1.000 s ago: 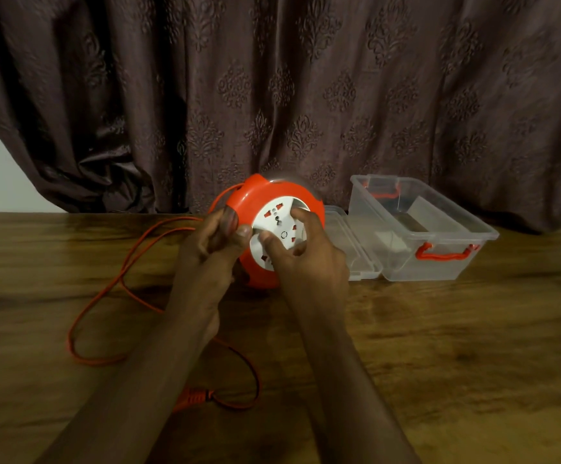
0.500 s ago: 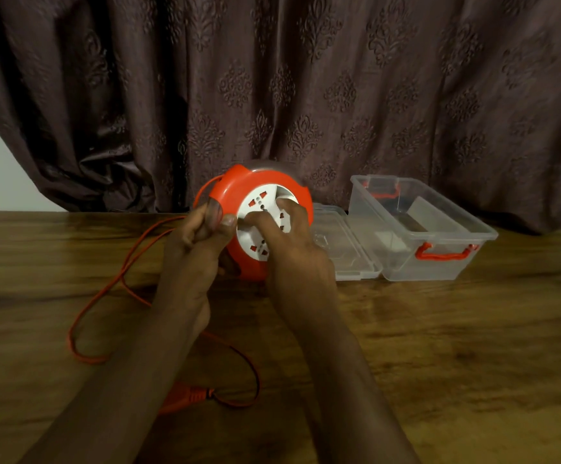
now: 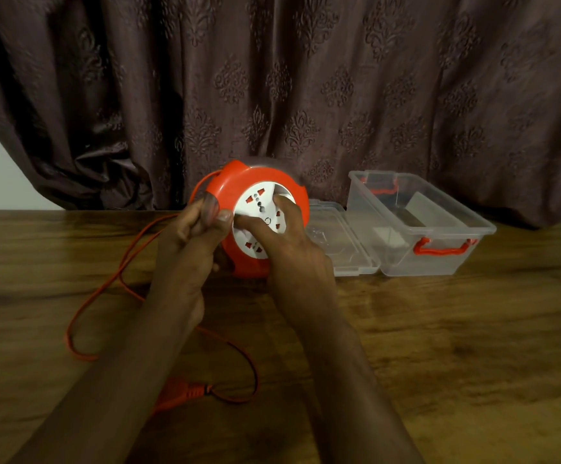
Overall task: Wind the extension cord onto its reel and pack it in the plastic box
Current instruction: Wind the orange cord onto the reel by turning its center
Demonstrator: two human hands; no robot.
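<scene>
Reel [image 3: 255, 222] tipped further left; L hand [image 3: 188, 242] grip clamps rim; R hand [image 3: 289, 242] fingers pressed on socket face.

A home room: patterned brown curtain [image 3: 272, 95] hangs behind a wooden table [image 3: 456, 329].

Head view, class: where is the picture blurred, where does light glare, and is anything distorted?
Head view: dim, warm light; the reel top edge is smeared by motion; soft glare sheens the table right of the arms; the plastic box stays fairly sharp; the wide angle bows the table's far edge.
</scene>
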